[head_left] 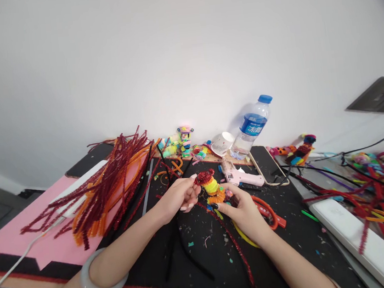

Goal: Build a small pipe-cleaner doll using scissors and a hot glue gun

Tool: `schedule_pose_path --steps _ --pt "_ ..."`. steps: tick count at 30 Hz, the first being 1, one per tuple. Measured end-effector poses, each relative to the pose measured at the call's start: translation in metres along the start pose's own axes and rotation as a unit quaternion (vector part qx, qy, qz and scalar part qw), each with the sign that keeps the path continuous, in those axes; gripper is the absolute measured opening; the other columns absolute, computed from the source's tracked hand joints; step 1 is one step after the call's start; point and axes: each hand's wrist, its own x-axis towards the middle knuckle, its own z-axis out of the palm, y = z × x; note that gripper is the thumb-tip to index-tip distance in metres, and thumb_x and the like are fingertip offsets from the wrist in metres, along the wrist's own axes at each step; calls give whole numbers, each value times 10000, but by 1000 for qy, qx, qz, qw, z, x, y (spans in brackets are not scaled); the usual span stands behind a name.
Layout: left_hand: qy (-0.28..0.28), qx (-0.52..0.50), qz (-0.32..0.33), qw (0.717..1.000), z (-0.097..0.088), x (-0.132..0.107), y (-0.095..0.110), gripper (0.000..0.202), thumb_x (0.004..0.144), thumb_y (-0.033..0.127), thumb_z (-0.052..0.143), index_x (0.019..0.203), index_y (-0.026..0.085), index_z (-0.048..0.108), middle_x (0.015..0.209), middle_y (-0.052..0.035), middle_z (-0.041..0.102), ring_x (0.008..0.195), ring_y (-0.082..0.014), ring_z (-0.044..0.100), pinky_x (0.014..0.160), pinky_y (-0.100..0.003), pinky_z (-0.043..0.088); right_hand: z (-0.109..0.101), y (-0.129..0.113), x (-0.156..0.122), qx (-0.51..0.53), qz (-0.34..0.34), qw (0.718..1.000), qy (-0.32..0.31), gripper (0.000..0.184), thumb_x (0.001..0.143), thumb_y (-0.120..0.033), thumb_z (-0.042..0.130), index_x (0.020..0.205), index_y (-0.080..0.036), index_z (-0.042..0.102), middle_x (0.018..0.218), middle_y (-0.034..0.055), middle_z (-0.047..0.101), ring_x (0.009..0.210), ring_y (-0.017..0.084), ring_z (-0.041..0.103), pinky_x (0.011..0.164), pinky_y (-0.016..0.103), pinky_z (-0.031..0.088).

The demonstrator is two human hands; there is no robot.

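Between my hands, above the black mat (149,259), is a small pipe cleaner figure (211,187) with a glittery dark red top, a yellow middle and an orange lower part. My left hand (180,196) pinches its red top from the left. From the right, my right hand (244,207) grips the orange lower part between thumb and fingers. A long glittery red pipe cleaner (237,250) trails below the figure toward the front edge of the mat. Black pipe cleaners (186,251) lie under my left hand.
Red and orange pipe cleaners (113,185) are heaped on pink sheets (25,232) at left. Behind my hands stand a pink glue gun (244,176), a paper cup (223,143), a water bottle (252,128) and a finished doll (185,141). A white power bank-like box (362,240) lies at right.
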Motion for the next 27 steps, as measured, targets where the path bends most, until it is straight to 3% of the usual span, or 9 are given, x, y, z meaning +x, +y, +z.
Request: schedule_pose_path --steps 10,20,27 --pt "-13 -98 -51 994 3 -3 5 337 937 291 289 677 153 452 401 87 314 331 -35 150 378 -175 194 -1 0 0 17 5 1000 -5 261 750 -275 688 990 -199 619 982 25 658 908 187 594 828 286 459" --pt "-69 -132 -81 986 0 -4 5 351 938 374 319 743 140 492 435 81 349 348 -36 170 390 -169 215 -1 -1 0 15 7 1000 3 275 743 -294 693 987 -197 613 974 28 654 898 182 586 825 284 458" --pt "-98 -172 -54 979 -1 -4 3 299 936 327 362 720 146 464 433 89 336 349 -29 139 390 -168 191 0 0 0 8 3 1000 3 273 750 -292 685 996 -198 609 976 31 653 900 185 584 821 293 461"
